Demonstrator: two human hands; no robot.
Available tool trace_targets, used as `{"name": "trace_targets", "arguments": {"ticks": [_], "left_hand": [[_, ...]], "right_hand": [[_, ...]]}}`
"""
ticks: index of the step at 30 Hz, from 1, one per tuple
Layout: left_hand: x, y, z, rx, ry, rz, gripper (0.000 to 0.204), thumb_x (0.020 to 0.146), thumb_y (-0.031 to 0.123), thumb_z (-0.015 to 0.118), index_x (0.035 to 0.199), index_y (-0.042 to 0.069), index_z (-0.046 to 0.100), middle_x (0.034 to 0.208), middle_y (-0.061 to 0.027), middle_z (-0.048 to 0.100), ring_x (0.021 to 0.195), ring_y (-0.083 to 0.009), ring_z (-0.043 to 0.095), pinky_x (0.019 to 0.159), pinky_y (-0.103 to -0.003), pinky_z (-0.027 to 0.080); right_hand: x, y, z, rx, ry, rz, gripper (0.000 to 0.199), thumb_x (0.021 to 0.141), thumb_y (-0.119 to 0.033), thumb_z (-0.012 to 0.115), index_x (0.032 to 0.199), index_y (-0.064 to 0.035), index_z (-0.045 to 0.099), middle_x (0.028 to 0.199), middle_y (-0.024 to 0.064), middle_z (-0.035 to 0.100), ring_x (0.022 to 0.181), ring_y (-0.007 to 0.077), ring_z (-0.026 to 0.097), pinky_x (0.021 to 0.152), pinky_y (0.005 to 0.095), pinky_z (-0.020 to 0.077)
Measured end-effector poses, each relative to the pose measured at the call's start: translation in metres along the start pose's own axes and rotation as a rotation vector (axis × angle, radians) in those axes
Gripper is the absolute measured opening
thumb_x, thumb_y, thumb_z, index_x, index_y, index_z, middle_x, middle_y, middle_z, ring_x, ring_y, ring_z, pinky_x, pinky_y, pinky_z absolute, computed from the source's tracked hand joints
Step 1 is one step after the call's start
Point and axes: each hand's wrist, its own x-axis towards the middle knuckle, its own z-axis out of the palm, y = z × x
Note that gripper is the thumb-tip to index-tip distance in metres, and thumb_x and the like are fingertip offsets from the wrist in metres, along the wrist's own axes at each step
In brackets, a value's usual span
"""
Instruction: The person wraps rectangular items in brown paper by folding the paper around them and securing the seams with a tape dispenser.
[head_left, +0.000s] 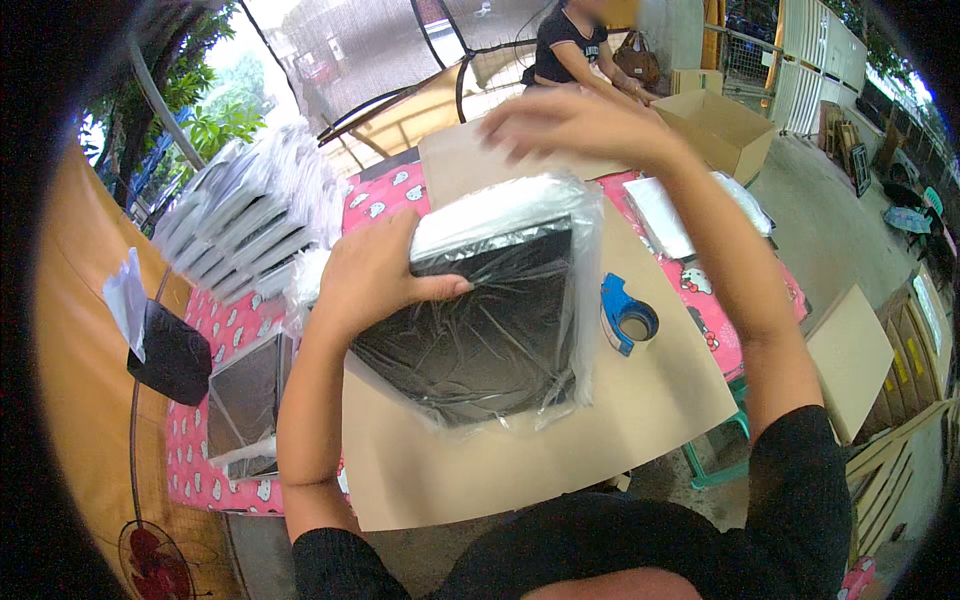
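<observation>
My left hand (375, 270) grips the upper left edge of a stack of black frames wrapped in clear plastic (480, 310), holding it tilted on a flat brown cardboard sheet (640, 400). My right hand (575, 125) is raised and blurred above the far end of the cardboard, fingers spread, touching its folded-up flap (460, 160). A blue tape dispenser (625, 315) lies on the cardboard just right of the wrapped stack.
A pile of plastic-wrapped frames (250, 215) leans at the left on a pink patterned tablecloth (215, 310). A loose frame (245, 400) lies near the left edge. An open cardboard box (720, 125) and a seated person (575, 45) are beyond the table. More cardboard (850, 355) stands at right.
</observation>
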Motion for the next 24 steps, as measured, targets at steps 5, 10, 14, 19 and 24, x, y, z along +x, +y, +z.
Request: {"name": "trace_targets", "arguments": {"ticks": [5, 10, 14, 19, 24], "left_hand": [[-0.011, 0.004, -0.009, -0.015, -0.044, 0.010, 0.069, 0.061, 0.060, 0.068, 0.093, 0.001, 0.054, 0.082, -0.0181, 0.060, 0.078, -0.0351, 0.059, 0.067, -0.042, 0.046], [-0.019, 0.007, -0.006, 0.021, 0.065, -0.008, 0.070, 0.061, 0.060, 0.068, 0.096, 0.001, 0.053, 0.081, -0.0176, 0.061, 0.077, -0.0355, 0.060, 0.066, -0.042, 0.046], [-0.019, 0.013, -0.008, -0.055, 0.241, 0.066, 0.076, 0.056, 0.053, 0.075, 0.108, 0.003, 0.052, 0.100, -0.0162, 0.058, 0.095, -0.0328, 0.056, 0.078, -0.041, 0.043], [-0.111, -0.056, 0.031, -0.791, 0.830, -0.158, 0.117, 0.043, 0.044, 0.085, 0.133, 0.000, 0.025, 0.127, -0.0142, 0.042, 0.117, -0.0255, 0.042, 0.102, -0.040, 0.030], [-0.148, -0.018, 0.199, -1.479, 0.639, -0.778, 0.085, 0.045, 0.012, 0.086, 0.118, -0.004, 0.044, 0.111, -0.0117, 0.055, 0.102, -0.0249, 0.053, 0.092, -0.036, 0.041]], "right_hand": [[-0.034, 0.002, 0.011, -0.170, -0.351, 0.305, 0.049, 0.086, -0.041, 0.055, 0.107, 0.0029, 0.060, 0.101, 0.0167, 0.062, 0.079, 0.0232, 0.062, 0.072, 0.0332, 0.0493], [-0.121, 0.083, -0.013, 0.460, 0.038, 0.147, 0.080, 0.071, -0.063, 0.059, 0.113, 0.0045, 0.052, 0.110, 0.0165, 0.058, 0.088, 0.0193, 0.061, 0.072, 0.0319, 0.0521], [-0.086, 0.103, 0.066, 0.830, 0.334, -0.368, 0.098, 0.070, -0.074, 0.048, 0.133, -0.0010, 0.033, 0.132, 0.0119, 0.043, 0.118, 0.0214, 0.044, 0.101, 0.0362, 0.0316], [-0.104, 0.082, 0.157, 0.449, 0.537, 0.075, 0.091, 0.051, -0.041, 0.084, 0.122, 0.0019, 0.044, 0.120, 0.0139, 0.051, 0.112, 0.0212, 0.048, 0.095, 0.0343, 0.0367], [-0.152, 0.133, 0.240, 0.419, 0.570, 0.319, 0.087, 0.049, -0.038, 0.087, 0.116, 0.0013, 0.047, 0.111, 0.0120, 0.055, 0.103, 0.0232, 0.053, 0.089, 0.0347, 0.0415]]}}
